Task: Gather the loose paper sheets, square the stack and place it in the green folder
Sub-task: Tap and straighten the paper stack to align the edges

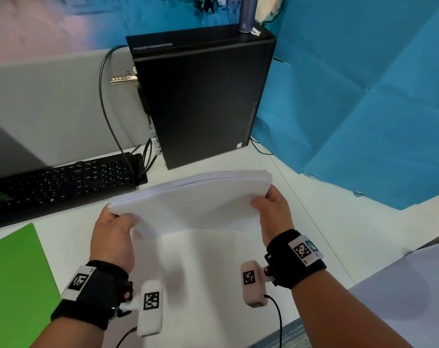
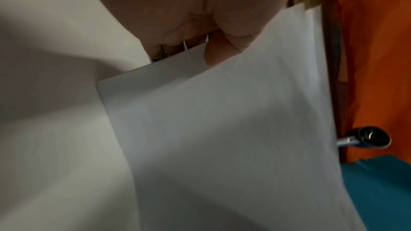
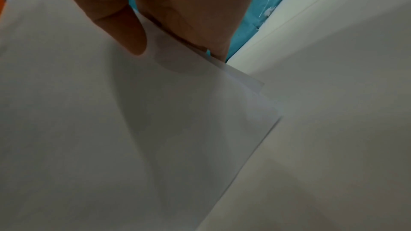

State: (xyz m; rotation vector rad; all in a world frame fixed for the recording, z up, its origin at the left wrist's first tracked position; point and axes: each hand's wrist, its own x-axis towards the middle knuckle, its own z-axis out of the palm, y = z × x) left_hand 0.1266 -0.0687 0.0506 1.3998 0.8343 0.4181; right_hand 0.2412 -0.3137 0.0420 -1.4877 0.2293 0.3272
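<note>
Paper sheets, plain white and gathered into a thin stack (image 1: 196, 202), hang in the air above the white tabletop (image 1: 213, 267), in front of the black upright computer tower (image 1: 203, 96) that stands at the back. Both hands are clamped on the stack, one at each short end: the left hand (image 1: 113, 237) grips the end nearer the black keyboard (image 1: 63, 182), the right hand (image 1: 273, 212) the end toward the blue creased paper backdrop (image 1: 364, 96). Between them the sheets sag in a shallow curve. At the far right corner the edges fan slightly, so the stack is not quite even. The right wrist view shows the same stepping of sheet corners (image 3: 255, 85) below the thumb (image 3: 131, 38), while the fingers behind the paper are hidden. In the left wrist view the thumb (image 2: 222, 48) presses on the top sheet (image 2: 222, 129); the picture is blurred and the fingertips beyond are barely made out. A flat green folder (image 1: 15, 285) lies on the tabletop left of the tower, well apart from the stack, cut off by the picture's edge, so I cannot tell whether it lies open or closed.
</note>
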